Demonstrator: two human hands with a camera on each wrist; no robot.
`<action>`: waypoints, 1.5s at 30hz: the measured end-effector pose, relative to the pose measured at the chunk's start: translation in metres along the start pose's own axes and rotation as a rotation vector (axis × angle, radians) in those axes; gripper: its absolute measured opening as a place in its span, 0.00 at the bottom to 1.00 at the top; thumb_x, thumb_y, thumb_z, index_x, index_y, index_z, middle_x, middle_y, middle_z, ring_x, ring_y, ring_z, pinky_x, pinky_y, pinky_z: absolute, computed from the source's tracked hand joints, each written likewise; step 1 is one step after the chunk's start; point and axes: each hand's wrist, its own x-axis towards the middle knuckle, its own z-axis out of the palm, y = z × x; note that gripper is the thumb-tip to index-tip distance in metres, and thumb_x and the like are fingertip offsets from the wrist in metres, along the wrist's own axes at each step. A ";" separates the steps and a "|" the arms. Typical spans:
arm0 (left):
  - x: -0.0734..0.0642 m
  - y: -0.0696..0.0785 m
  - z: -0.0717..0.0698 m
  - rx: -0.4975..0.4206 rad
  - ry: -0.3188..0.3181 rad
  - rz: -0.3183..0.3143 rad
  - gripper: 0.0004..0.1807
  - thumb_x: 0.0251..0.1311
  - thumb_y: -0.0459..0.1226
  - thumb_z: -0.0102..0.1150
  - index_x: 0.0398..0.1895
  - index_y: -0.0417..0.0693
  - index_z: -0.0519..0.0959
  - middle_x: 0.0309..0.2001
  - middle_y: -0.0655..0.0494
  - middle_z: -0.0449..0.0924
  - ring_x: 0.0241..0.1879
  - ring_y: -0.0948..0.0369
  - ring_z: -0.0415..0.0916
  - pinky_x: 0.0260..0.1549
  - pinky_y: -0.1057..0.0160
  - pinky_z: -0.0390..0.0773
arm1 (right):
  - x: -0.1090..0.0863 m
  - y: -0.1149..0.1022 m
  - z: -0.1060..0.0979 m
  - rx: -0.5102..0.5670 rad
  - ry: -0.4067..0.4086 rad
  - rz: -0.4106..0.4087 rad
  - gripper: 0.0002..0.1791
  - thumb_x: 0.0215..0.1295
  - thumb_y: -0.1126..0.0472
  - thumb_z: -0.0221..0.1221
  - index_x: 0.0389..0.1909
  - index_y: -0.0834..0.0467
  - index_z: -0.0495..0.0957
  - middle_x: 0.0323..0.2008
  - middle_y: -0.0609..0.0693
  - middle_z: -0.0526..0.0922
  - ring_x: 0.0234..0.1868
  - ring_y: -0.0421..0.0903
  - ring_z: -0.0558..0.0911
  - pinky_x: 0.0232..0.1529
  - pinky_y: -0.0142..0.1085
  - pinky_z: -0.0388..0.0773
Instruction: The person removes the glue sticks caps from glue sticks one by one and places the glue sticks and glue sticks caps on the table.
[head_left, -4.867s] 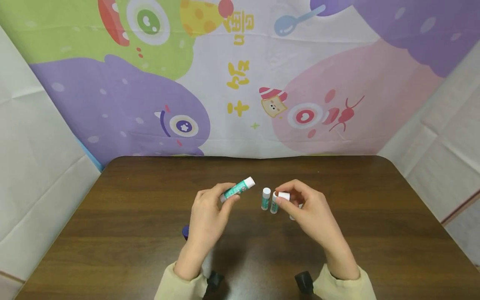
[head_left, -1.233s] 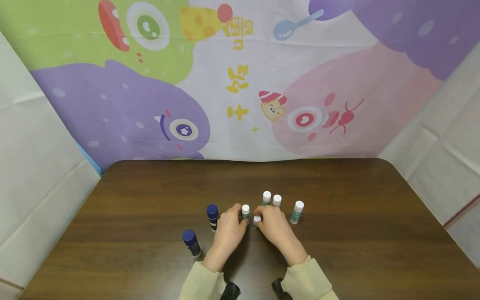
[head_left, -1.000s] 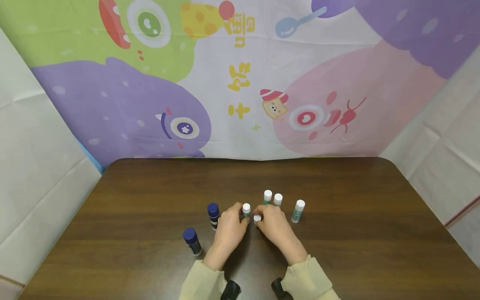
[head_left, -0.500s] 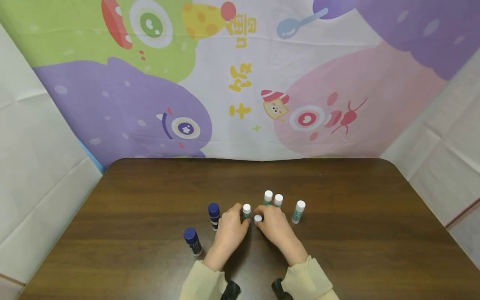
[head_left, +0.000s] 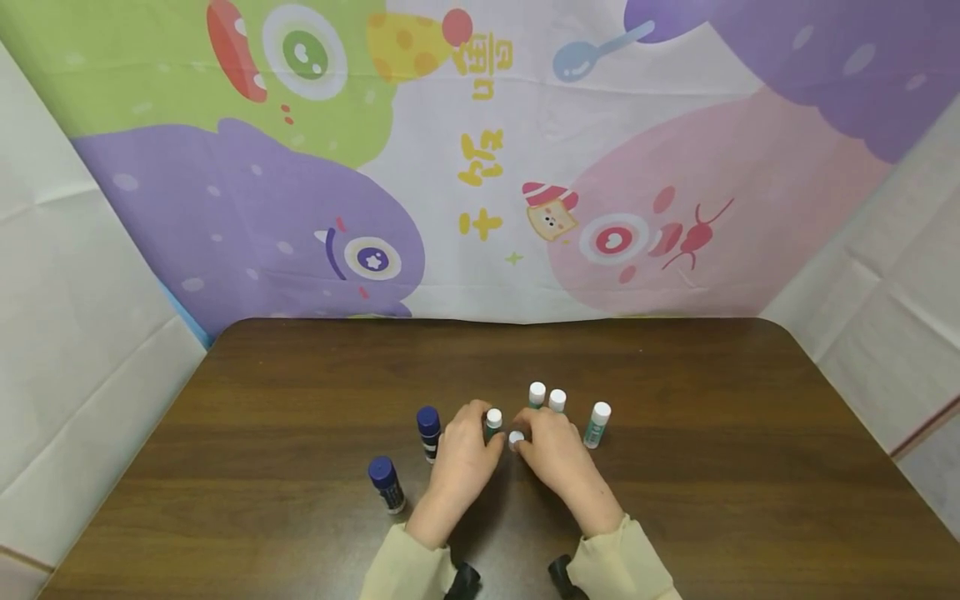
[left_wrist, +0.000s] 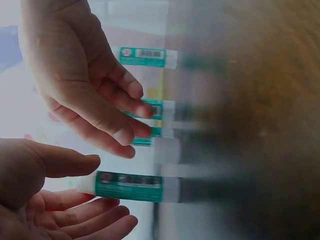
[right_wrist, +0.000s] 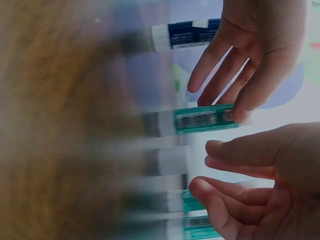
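Note:
A green-labelled glue stick (head_left: 493, 422) with a white top stands upright on the table. My left hand (head_left: 465, 450) is around it, thumb and fingers spread apart; in the left wrist view a gap shows between thumb and glue stick (left_wrist: 130, 186). Just right of it, a loose white cap (head_left: 517, 438) rests on the table. My right hand (head_left: 558, 452) hovers beside this cap with fingers loosely bent, and in the right wrist view its fingertips sit apart from the cap (right_wrist: 172, 160).
Behind my right hand stand two more green glue sticks (head_left: 537, 392), partly hidden by it. Another green glue stick (head_left: 597, 425) is to its right. Two navy-capped glue sticks (head_left: 429, 433) stand left of my left hand. A printed cloth (head_left: 480, 275) hangs at the table's back edge.
Earlier my left hand held the green glue stick in the air and my right hand a white cap. Both were lowered onto the table; since half a second ago, the fingers have loosened from them.

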 end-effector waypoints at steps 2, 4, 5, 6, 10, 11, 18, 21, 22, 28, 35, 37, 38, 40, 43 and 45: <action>-0.001 0.003 -0.003 -0.003 0.008 0.010 0.14 0.47 0.34 0.64 0.38 0.42 0.74 0.34 0.49 0.76 0.33 0.53 0.77 0.31 0.55 0.76 | -0.002 -0.003 -0.004 -0.002 0.015 0.015 0.10 0.52 0.64 0.63 0.37 0.60 0.80 0.27 0.50 0.80 0.25 0.44 0.76 0.27 0.39 0.73; -0.001 0.006 -0.007 -0.004 0.018 0.016 0.14 0.48 0.34 0.64 0.38 0.42 0.74 0.34 0.49 0.76 0.32 0.53 0.77 0.31 0.55 0.75 | -0.003 -0.006 -0.008 -0.005 0.040 0.015 0.09 0.53 0.65 0.63 0.36 0.60 0.80 0.25 0.49 0.79 0.23 0.43 0.74 0.25 0.38 0.72; -0.001 0.007 -0.008 -0.006 0.021 0.017 0.14 0.48 0.35 0.64 0.39 0.42 0.74 0.35 0.49 0.77 0.32 0.53 0.76 0.30 0.55 0.75 | -0.004 -0.007 -0.010 -0.005 0.061 0.004 0.08 0.52 0.65 0.63 0.35 0.60 0.80 0.24 0.49 0.79 0.22 0.42 0.74 0.24 0.37 0.72; -0.001 0.009 -0.011 -0.006 0.025 0.017 0.15 0.48 0.35 0.64 0.39 0.42 0.74 0.35 0.48 0.77 0.32 0.53 0.76 0.30 0.56 0.75 | -0.005 -0.008 -0.012 -0.005 0.088 -0.011 0.06 0.52 0.66 0.63 0.33 0.60 0.80 0.23 0.48 0.78 0.22 0.42 0.73 0.24 0.36 0.72; 0.001 0.014 -0.018 0.001 0.032 0.039 0.16 0.49 0.36 0.64 0.42 0.41 0.74 0.38 0.49 0.77 0.35 0.54 0.77 0.32 0.57 0.76 | -0.006 -0.011 -0.018 -0.009 0.240 -0.110 0.03 0.51 0.67 0.63 0.26 0.58 0.79 0.23 0.47 0.79 0.22 0.41 0.75 0.22 0.33 0.71; 0.001 0.015 -0.020 0.004 0.034 0.052 0.17 0.50 0.36 0.64 0.43 0.41 0.74 0.39 0.49 0.77 0.36 0.55 0.77 0.32 0.58 0.76 | -0.005 -0.011 -0.020 -0.014 0.276 -0.132 0.03 0.50 0.67 0.64 0.25 0.57 0.79 0.23 0.46 0.78 0.22 0.41 0.75 0.22 0.32 0.71; 0.008 0.017 -0.026 0.026 0.021 0.127 0.18 0.50 0.37 0.64 0.45 0.42 0.75 0.41 0.49 0.77 0.39 0.55 0.77 0.34 0.57 0.76 | 0.005 -0.006 -0.027 -0.125 0.395 -0.246 0.07 0.46 0.66 0.67 0.28 0.58 0.80 0.30 0.51 0.79 0.31 0.48 0.76 0.33 0.39 0.72; 0.013 0.017 -0.024 0.011 -0.023 0.127 0.18 0.52 0.37 0.63 0.46 0.42 0.75 0.44 0.48 0.77 0.43 0.53 0.76 0.37 0.55 0.76 | 0.010 -0.004 -0.031 -0.171 0.372 -0.233 0.11 0.46 0.65 0.67 0.32 0.59 0.80 0.34 0.53 0.80 0.34 0.52 0.77 0.35 0.44 0.72; 0.015 0.017 -0.023 0.006 -0.036 0.122 0.18 0.52 0.37 0.63 0.47 0.42 0.74 0.44 0.48 0.77 0.43 0.53 0.76 0.38 0.55 0.76 | 0.012 -0.004 -0.032 -0.180 0.358 -0.222 0.11 0.46 0.65 0.67 0.33 0.59 0.80 0.35 0.53 0.80 0.35 0.52 0.77 0.35 0.45 0.72; 0.021 0.016 -0.016 0.003 -0.071 0.103 0.18 0.51 0.36 0.63 0.46 0.41 0.75 0.44 0.47 0.77 0.43 0.53 0.75 0.39 0.55 0.75 | 0.018 -0.002 -0.033 -0.220 0.251 -0.153 0.14 0.46 0.66 0.66 0.38 0.59 0.79 0.36 0.53 0.81 0.38 0.53 0.78 0.38 0.47 0.73; 0.026 0.019 -0.010 0.016 -0.151 0.082 0.19 0.52 0.37 0.62 0.48 0.41 0.74 0.45 0.47 0.76 0.44 0.52 0.74 0.42 0.54 0.74 | 0.024 0.003 -0.027 -0.258 0.145 -0.107 0.15 0.47 0.67 0.64 0.40 0.59 0.78 0.37 0.53 0.81 0.39 0.53 0.78 0.39 0.47 0.73; 0.028 0.020 -0.009 0.023 -0.169 0.086 0.20 0.52 0.37 0.62 0.48 0.41 0.74 0.45 0.46 0.76 0.45 0.51 0.74 0.43 0.53 0.73 | 0.026 0.003 -0.027 -0.271 0.129 -0.105 0.15 0.47 0.67 0.64 0.40 0.59 0.78 0.36 0.53 0.81 0.38 0.53 0.78 0.39 0.47 0.73; 0.029 0.021 -0.009 0.029 -0.178 0.087 0.20 0.52 0.38 0.62 0.49 0.41 0.74 0.46 0.46 0.76 0.45 0.50 0.74 0.44 0.53 0.73 | 0.026 0.003 -0.027 -0.275 0.124 -0.101 0.15 0.47 0.68 0.63 0.40 0.59 0.78 0.36 0.53 0.81 0.38 0.53 0.78 0.39 0.48 0.73; 0.031 0.022 -0.008 0.036 -0.193 0.084 0.21 0.52 0.38 0.62 0.49 0.41 0.74 0.46 0.46 0.75 0.46 0.50 0.74 0.44 0.52 0.73 | 0.027 0.004 -0.027 -0.284 0.118 -0.095 0.15 0.48 0.68 0.63 0.39 0.59 0.78 0.34 0.53 0.81 0.36 0.53 0.78 0.39 0.47 0.73; 0.031 0.023 -0.007 0.042 -0.208 0.071 0.21 0.52 0.38 0.62 0.49 0.41 0.74 0.47 0.47 0.75 0.47 0.49 0.73 0.45 0.52 0.73 | 0.028 0.005 -0.028 -0.290 0.121 -0.101 0.13 0.49 0.69 0.62 0.38 0.59 0.78 0.33 0.52 0.81 0.35 0.52 0.78 0.38 0.46 0.73; 0.031 0.023 -0.006 0.044 -0.208 0.070 0.21 0.52 0.38 0.63 0.49 0.41 0.74 0.47 0.46 0.75 0.47 0.49 0.73 0.45 0.52 0.73 | 0.027 0.005 -0.029 -0.288 0.138 -0.111 0.11 0.50 0.70 0.60 0.37 0.59 0.78 0.32 0.52 0.81 0.34 0.51 0.78 0.37 0.46 0.73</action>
